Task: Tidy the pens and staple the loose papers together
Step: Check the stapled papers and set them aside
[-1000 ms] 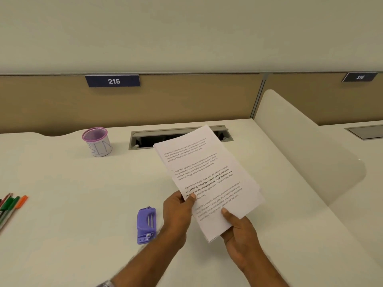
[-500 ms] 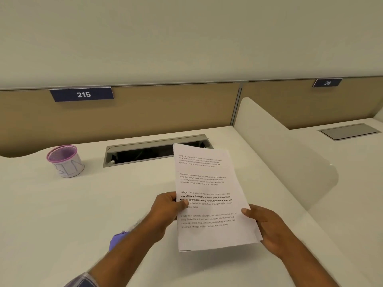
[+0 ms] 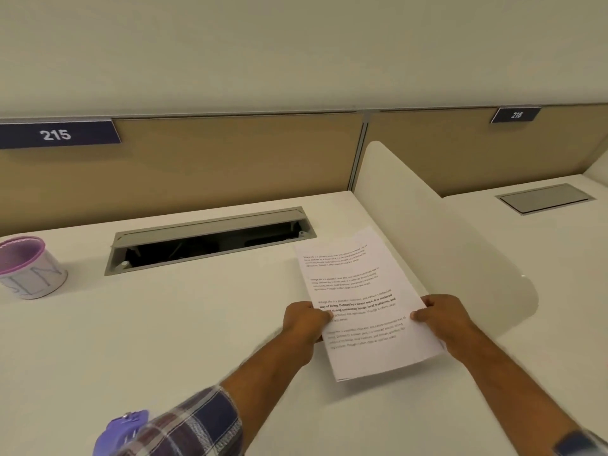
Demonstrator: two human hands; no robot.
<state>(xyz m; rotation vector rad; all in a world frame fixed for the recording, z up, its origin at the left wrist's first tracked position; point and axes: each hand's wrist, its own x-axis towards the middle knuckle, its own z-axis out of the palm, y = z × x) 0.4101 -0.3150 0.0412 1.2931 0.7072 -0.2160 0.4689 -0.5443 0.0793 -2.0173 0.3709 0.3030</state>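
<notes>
A stack of printed white papers (image 3: 358, 284) is held just above the white desk (image 3: 164, 330), to the right of centre. My left hand (image 3: 304, 320) pinches its left edge and my right hand (image 3: 442, 315) grips its right edge, thumb on top. The purple stapler (image 3: 120, 432) lies at the bottom left, partly hidden by my plaid sleeve. A white cup with a pink-purple rim (image 3: 29, 268) stands at the far left. No pens are in view.
An open grey cable tray (image 3: 210, 240) is set into the desk behind the papers. A rounded white divider (image 3: 437, 238) rises just right of the papers. A tan back panel carries plates 215 (image 3: 56, 134) and 216 (image 3: 516, 115).
The view has swung right and the pens left the frame. The papers turned from slanted to nearly square and moved right toward the divider. My right hand shifted from the bottom corner to the right edge.
</notes>
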